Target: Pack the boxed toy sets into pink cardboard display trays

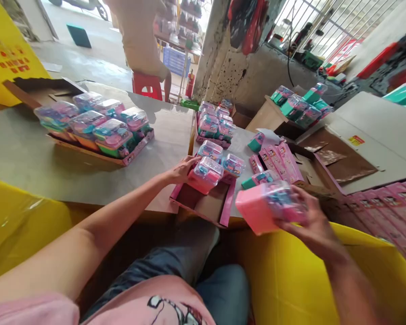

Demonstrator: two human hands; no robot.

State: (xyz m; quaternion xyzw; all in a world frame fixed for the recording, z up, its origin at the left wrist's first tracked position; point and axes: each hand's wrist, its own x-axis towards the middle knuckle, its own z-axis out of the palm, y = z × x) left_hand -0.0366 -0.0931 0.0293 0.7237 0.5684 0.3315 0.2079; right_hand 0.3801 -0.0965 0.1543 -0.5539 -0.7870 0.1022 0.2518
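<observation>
My left hand (182, 170) reaches forward and grips a pink toy box with a clear lid (205, 175), set in a pink cardboard display tray (223, 212) at the table edge. Two more such boxes (210, 150) (233, 164) stand behind it in the same tray. My right hand (306, 216) is wrapped round another pink toy box (262, 206), held tilted in the air above a yellow carton (291, 280) on my right.
A filled tray of toy boxes (98, 128) sits on the left table, another (214, 124) farther back. Flat pink trays (277, 160) and teal boxes (296, 106) lie to the right. A person (138, 40) sits on a red stool (147, 85) beyond.
</observation>
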